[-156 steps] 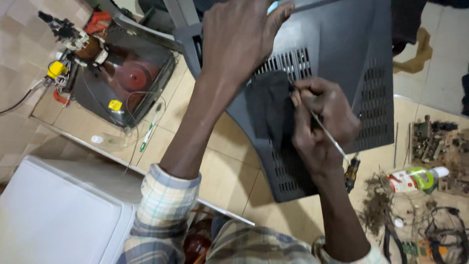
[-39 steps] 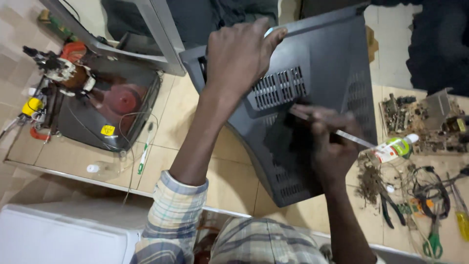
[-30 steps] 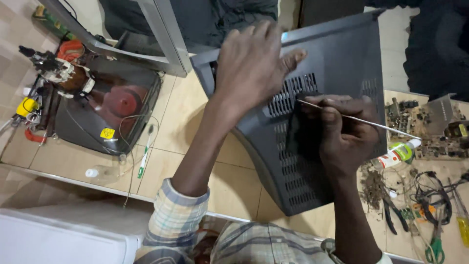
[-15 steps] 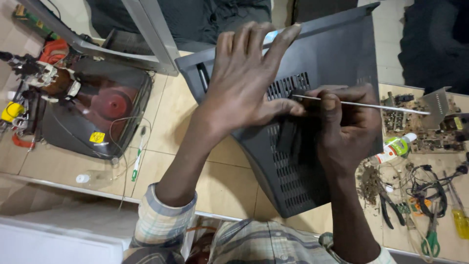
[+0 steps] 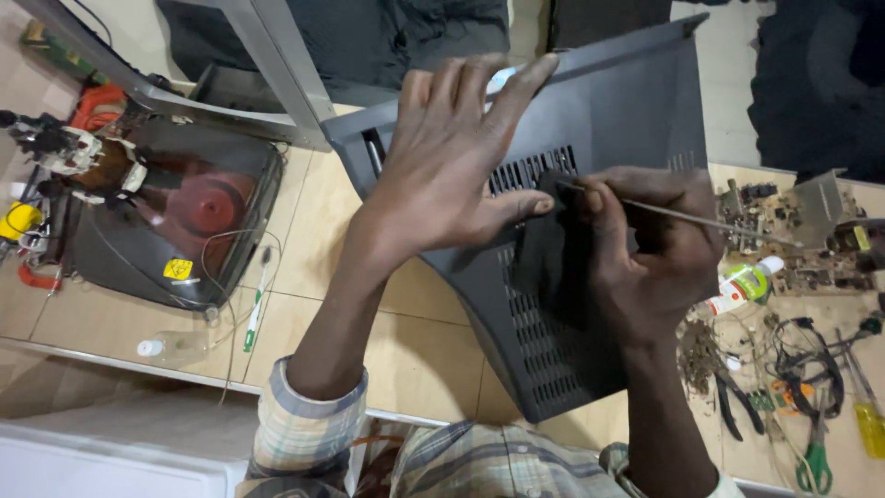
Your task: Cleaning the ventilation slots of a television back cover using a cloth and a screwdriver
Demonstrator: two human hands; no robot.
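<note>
A dark grey plastic television back cover [image 5: 636, 101] with vent slots lies tilted on the tiled floor in front of me. My left hand [image 5: 452, 157] is spread flat on it, fingers apart, thumb pressing beside a dark patch [image 5: 544, 254] on the cover. My right hand [image 5: 645, 254] is closed around a thin metal rod [image 5: 701, 219] that sticks out to the right; its near tip rests at the top of the dark patch, close to my left thumb.
A bare picture tube [image 5: 175, 221] with its coil and wires lies at left, a grey frame [image 5: 277, 74] behind it. A circuit board [image 5: 793, 231], a green-and-white bottle [image 5: 747, 284], pliers [image 5: 728, 406], cables and screwdrivers are scattered at right. A white box [image 5: 111, 452] is at lower left.
My left hand has slid down the cover and spread flat near the dark patch. My right hand has turned the thin rod from pointing down-right to nearly level.
</note>
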